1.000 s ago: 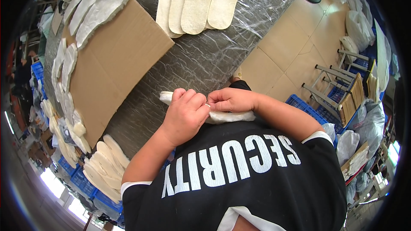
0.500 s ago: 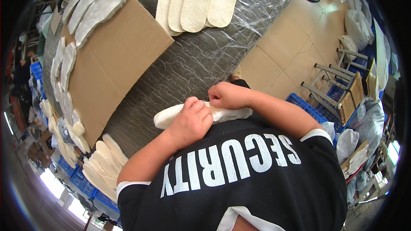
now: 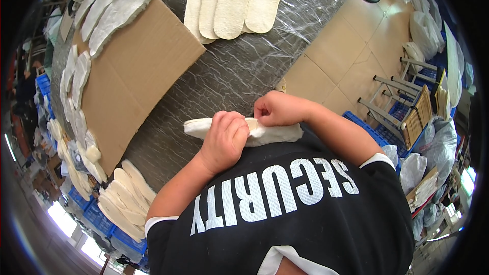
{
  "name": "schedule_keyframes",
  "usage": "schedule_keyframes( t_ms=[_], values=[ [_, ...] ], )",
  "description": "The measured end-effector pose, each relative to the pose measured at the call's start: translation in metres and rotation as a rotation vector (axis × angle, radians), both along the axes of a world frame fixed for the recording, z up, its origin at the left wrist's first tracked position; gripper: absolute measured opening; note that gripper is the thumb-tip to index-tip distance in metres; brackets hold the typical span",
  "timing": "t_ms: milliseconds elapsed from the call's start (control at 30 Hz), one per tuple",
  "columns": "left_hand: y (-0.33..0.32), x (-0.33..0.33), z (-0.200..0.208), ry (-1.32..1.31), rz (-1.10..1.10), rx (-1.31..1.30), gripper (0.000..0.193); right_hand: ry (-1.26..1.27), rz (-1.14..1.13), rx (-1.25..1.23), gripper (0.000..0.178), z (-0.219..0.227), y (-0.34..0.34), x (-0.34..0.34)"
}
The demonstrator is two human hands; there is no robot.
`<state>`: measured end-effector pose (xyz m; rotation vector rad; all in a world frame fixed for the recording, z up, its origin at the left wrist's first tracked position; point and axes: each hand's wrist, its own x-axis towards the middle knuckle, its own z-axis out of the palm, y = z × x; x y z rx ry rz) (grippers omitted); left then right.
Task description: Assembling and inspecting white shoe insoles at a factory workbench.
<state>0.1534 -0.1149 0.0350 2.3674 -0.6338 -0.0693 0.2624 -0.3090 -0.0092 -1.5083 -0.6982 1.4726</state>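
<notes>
Both hands (image 3: 249, 125) grip a fleecy insole (image 3: 277, 133) beside cardboard (image 3: 137, 76) and stacked insoles (image 3: 234, 0).

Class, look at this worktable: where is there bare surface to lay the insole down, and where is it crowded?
Bare plastic-wrapped table lies between the cardboard sheet, the row of cream insoles at the far edge, and the hands. Left hand and right hand both grip the fleecy insole. Crowded: fleecy insoles along the cardboard's far and left edges, and the stacked insoles.

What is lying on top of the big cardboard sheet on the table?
Pale fleecy insoles overlap along the far and left edges of the cardboard sheet; its middle is bare. What lies beneath the cardboard is covered. Both hands, left and right, hold another insole off it.
</notes>
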Motion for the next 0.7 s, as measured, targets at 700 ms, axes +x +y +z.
schedule_keyframes(
  t_ms=[700],
  values=[
    [-0.004, -0.008, -0.003, 0.082, 0.128, -0.052, 0.024, -0.251, -0.200, 0.064, 0.021, 0.021, -0.013, -0.034]
  ],
)
